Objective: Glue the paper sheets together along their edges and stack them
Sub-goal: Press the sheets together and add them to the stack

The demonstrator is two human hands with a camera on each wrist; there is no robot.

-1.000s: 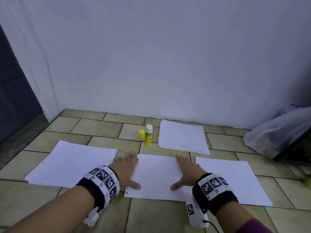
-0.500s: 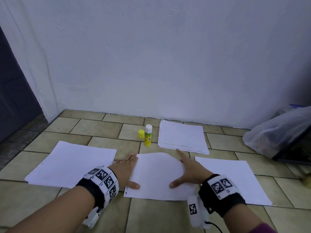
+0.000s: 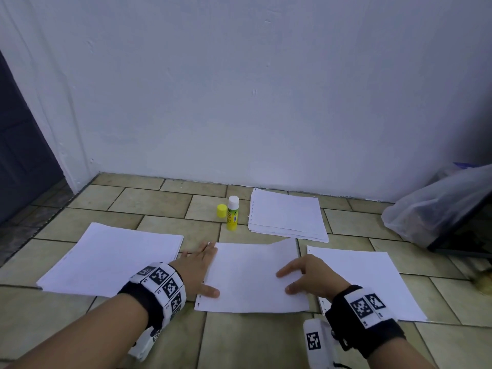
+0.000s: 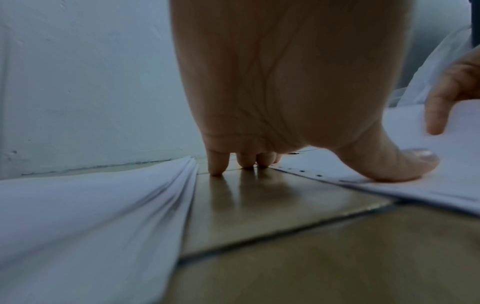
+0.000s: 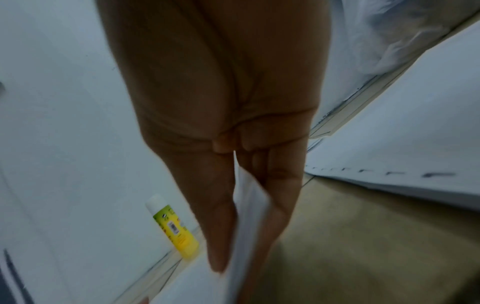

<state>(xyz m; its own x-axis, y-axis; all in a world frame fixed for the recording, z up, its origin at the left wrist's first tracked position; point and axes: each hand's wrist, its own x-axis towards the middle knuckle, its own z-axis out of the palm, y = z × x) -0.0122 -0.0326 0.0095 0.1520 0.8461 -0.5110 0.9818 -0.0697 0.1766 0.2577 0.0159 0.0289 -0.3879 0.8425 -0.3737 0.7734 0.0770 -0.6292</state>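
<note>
A white centre sheet (image 3: 247, 275) lies on the tiled floor in front of me. My left hand (image 3: 202, 267) rests flat at its left edge, fingers straight on the tiles, thumb (image 4: 389, 168) pressing the punched margin. My right hand (image 3: 286, 281) pinches the sheet's right edge (image 5: 246, 205) between thumb and fingers, and that side is raised off the floor. A glue stick (image 3: 232, 213) stands uncapped behind the sheet, with its yellow cap (image 3: 221, 210) beside it. A single sheet (image 3: 364, 280) lies to the right.
A thick paper stack (image 3: 111, 259) lies at the left and a smaller stack (image 3: 287, 214) at the back by the wall. A clear plastic bag (image 3: 436, 206) and a dark object sit at the far right. A dark doorway is at the left.
My right hand went from lying flat on the centre sheet to pinching its right edge, and that side has lifted and curled. The left hand has stayed put.
</note>
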